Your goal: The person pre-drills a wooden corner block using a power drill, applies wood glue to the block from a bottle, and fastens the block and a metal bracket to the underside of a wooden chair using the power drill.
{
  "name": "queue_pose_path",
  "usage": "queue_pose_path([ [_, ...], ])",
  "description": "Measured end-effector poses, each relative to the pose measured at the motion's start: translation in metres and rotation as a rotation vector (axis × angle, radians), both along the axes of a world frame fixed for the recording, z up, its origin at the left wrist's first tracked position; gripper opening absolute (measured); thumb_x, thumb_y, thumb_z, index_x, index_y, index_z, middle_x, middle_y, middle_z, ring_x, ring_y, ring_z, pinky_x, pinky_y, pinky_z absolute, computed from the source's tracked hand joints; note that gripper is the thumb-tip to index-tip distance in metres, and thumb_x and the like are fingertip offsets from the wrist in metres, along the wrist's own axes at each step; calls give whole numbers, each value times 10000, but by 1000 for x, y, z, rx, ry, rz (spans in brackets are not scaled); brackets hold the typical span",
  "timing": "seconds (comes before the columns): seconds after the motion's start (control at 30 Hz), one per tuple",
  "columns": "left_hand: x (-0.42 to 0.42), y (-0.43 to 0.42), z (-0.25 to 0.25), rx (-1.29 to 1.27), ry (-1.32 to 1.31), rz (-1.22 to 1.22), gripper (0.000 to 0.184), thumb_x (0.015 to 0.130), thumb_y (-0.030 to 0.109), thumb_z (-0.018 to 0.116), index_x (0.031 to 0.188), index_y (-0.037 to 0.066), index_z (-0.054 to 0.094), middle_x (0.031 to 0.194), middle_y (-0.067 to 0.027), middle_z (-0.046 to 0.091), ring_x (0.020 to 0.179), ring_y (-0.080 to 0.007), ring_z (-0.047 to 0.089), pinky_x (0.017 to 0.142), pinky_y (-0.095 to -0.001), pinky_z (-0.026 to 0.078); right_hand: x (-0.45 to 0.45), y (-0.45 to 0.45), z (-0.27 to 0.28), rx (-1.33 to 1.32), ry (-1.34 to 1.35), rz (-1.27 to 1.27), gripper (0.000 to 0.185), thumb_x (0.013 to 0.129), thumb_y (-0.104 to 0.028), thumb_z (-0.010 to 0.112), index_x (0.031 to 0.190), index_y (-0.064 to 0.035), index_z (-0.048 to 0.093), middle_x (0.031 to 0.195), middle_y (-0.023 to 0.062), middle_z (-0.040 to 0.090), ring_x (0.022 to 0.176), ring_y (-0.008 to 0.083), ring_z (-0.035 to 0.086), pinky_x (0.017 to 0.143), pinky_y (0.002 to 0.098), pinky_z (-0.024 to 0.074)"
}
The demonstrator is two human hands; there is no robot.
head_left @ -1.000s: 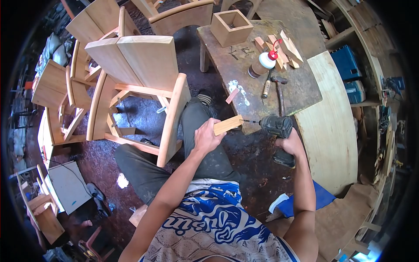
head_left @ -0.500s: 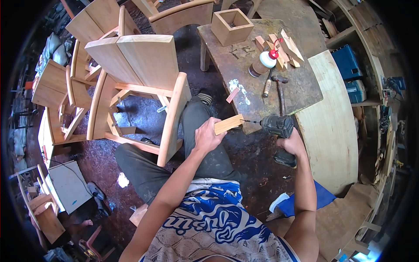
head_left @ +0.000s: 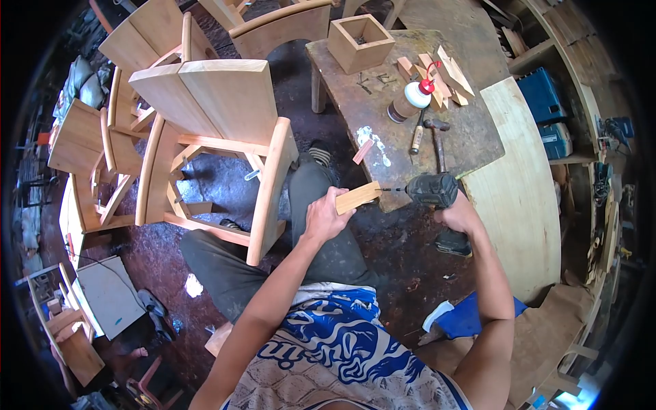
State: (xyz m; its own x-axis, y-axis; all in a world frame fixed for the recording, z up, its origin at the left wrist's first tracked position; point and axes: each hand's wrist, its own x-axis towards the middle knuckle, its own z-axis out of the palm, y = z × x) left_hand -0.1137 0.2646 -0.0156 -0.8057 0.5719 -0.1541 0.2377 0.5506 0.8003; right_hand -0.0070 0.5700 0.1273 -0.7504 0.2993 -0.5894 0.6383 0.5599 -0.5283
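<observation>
My left hand is closed around a small light wooden block, held over my knee. In my right hand is a dark cordless drill, gripped by its handle with the bit pointing left. The bit's tip meets the right end of the block; whether it has entered the wood cannot be made out. Just beyond the drill, on the worn low table, lie a hammer and a screwdriver-like tool.
A wooden chair frame stands at my left, with several more behind. The table bears a square wooden box, a red-capped bottle and wood offcuts. A pale board lies at the right.
My right forearm and elbow have swung outward to the right, and the drill has tilted slightly. My left hand still holds the block. The view has shifted slightly.
</observation>
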Motion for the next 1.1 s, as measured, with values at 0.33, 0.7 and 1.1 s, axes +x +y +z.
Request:
queue_pose_path([
  [0.33,-2,0,-10,94,31,6,483,836,243,842,1210,96,575,1152,-117,765,1009,-367,738,865,-495,582,-25,3,12,98,55,267,591,663,-34,724,1250,-67,662,1186,200,718,1120,400,668,981,416,537],
  [0.7,-2,-1,-6,69,41,1,503,826,239,864,1194,76,562,1199,-99,764,1019,-366,741,874,-484,590,-32,9,2,161,-7,309,526,694,-47,722,1217,-58,671,1132,215,727,1099,399,680,979,420,540],
  [1.1,-2,-1,-7,85,43,6,515,822,243,866,1212,83,570,1159,-127,765,993,-380,740,855,-495,586,-31,8,5,139,-46,323,540,681,-44,713,1219,-58,673,1140,221,722,1099,398,680,985,419,537],
])
